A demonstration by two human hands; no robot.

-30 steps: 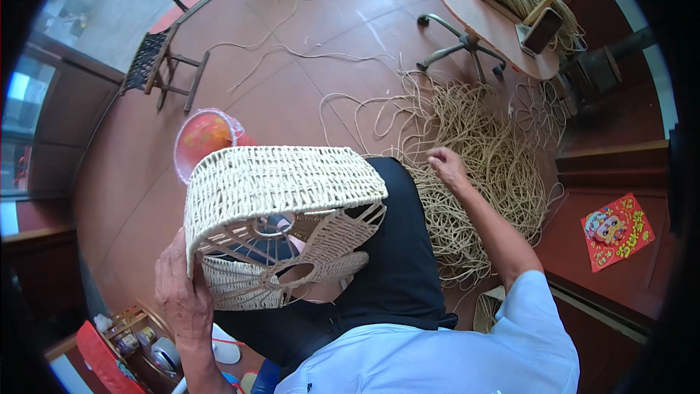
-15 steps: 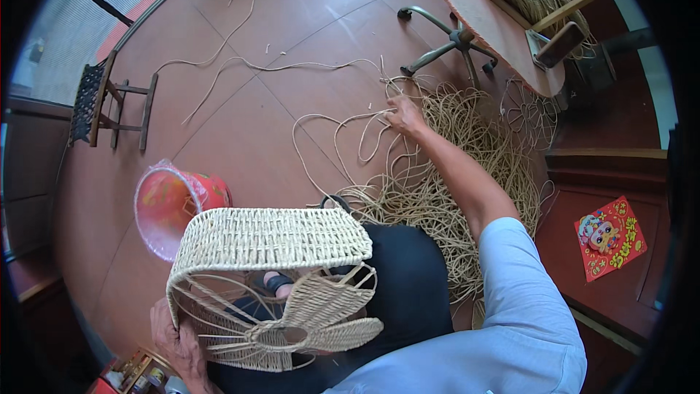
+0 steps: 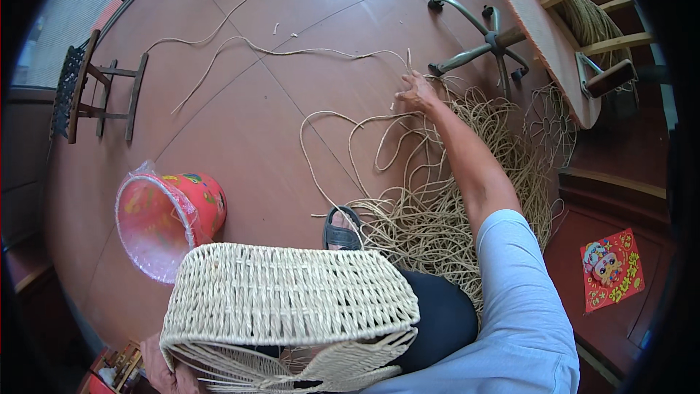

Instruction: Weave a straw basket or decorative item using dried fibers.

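A pale woven basket (image 3: 292,292) made of twisted straw-like cord rests on my lap on its side, its wall turned up. My left hand (image 3: 169,366) is closed on the basket's lower left rim, fingers partly hidden behind it. Below the wall, petal-shaped woven panels (image 3: 350,365) and bare spokes show. My right arm stretches out over a large loose heap of tan cord (image 3: 445,190). At its far edge my right hand (image 3: 417,95) is held with fingers apart, close to the end of a cord strand (image 3: 364,54); I see nothing gripped in it.
A red bucket (image 3: 211,201) lined with clear plastic stands left of the basket. A small stool (image 3: 102,95) is farther left. Ahead right are a wheeled chair base (image 3: 496,40), a slanted board (image 3: 536,36) and a cord bundle (image 3: 580,7). My sandalled foot (image 3: 341,228) is beside the heap.
My right hand has reached farther out to the cord strand and its fingers have spread. The basket has tilted, showing more wall and less of its petal panels. The view has shifted.
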